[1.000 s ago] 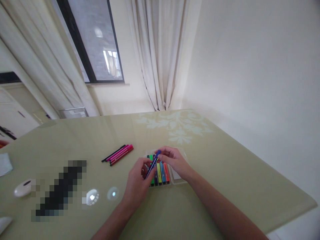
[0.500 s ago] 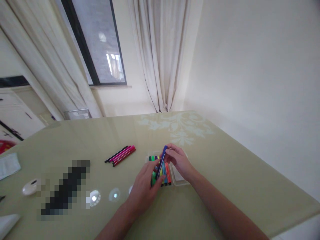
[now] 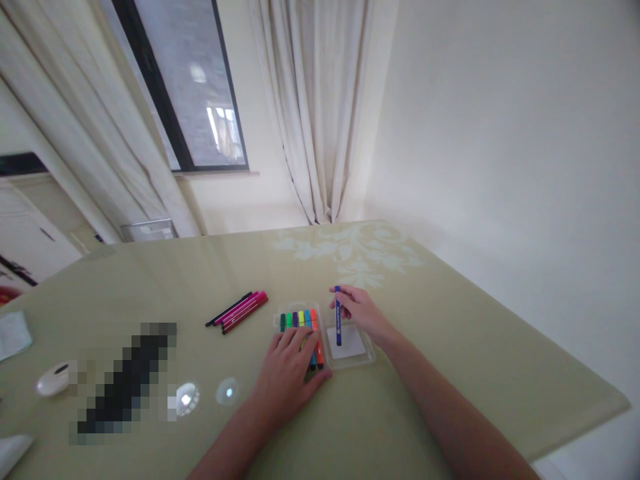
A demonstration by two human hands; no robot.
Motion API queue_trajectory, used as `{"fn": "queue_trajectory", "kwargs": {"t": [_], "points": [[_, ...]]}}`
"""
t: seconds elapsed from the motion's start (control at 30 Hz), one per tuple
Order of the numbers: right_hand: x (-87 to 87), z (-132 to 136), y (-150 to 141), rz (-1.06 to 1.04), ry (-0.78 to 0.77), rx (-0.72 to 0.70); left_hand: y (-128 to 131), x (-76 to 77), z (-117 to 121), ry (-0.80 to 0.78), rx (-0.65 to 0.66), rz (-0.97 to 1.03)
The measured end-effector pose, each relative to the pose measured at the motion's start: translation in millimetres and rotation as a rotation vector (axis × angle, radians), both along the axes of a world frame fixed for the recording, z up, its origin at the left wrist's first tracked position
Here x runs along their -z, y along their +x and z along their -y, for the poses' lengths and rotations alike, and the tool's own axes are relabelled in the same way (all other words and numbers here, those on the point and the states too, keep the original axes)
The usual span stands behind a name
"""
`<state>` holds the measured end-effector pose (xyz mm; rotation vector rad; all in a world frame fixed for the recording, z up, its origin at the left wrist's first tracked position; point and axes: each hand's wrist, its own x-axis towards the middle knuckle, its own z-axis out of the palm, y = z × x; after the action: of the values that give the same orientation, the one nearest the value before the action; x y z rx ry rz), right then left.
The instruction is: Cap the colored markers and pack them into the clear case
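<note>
A dark blue felt-tip pen (image 3: 339, 320) is held near its top by my right hand (image 3: 361, 309), roughly upright above the right half of a clear plastic case (image 3: 367, 360). Under the pen, a white card (image 3: 353, 341) lies in that half. My left hand (image 3: 290, 357) rests flat with spread fingers over the case's left half. It covers the lower part of a row of felt-tip pens (image 3: 301, 320) in green, purple, yellow, blue and orange. Several more pens (image 3: 243, 311), pink, dark red and black, lie on the table to the left of the case.
On the left of the pale green table (image 3: 450, 347) lie a white computer mouse (image 3: 55, 380) and a folded pale cloth (image 3: 15, 335). A dark pixelated patch covers something beside the mouse. A wall (image 3: 500, 167) borders the right side, and curtains (image 3: 315, 107) hang behind.
My left hand has let go of the dark blue pen and now lies over the pens in the case. My right hand has carried the pen right, over the white card.
</note>
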<state>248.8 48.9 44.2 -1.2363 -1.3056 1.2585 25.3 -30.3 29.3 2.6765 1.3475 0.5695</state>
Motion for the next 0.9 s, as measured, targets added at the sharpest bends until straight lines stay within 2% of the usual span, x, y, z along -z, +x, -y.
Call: {"fn": "queue_trajectory", "kwargs": {"t": [0.13,0.27,0.5,0.7,0.9], "points": [[-1.5,6,-7,0.06,-0.019,-0.135,1,1.2,0,-0.013,0.019,0.021],[1.3,10,-9,0.228,0.053,-0.246,3,-0.3,1,-0.031,0.072,0.061],[3.5,14,-13,0.569,0.258,-0.088,5,-3.4,2,-0.016,0.101,0.015],[-4.1,17,-16,0.746,0.288,-0.108,7,-7.3,3,-0.035,0.089,-0.009],[-6.0,16,-12,0.748,0.361,-0.133,-2,-11.1,-6,-0.042,0.13,0.09]]}}
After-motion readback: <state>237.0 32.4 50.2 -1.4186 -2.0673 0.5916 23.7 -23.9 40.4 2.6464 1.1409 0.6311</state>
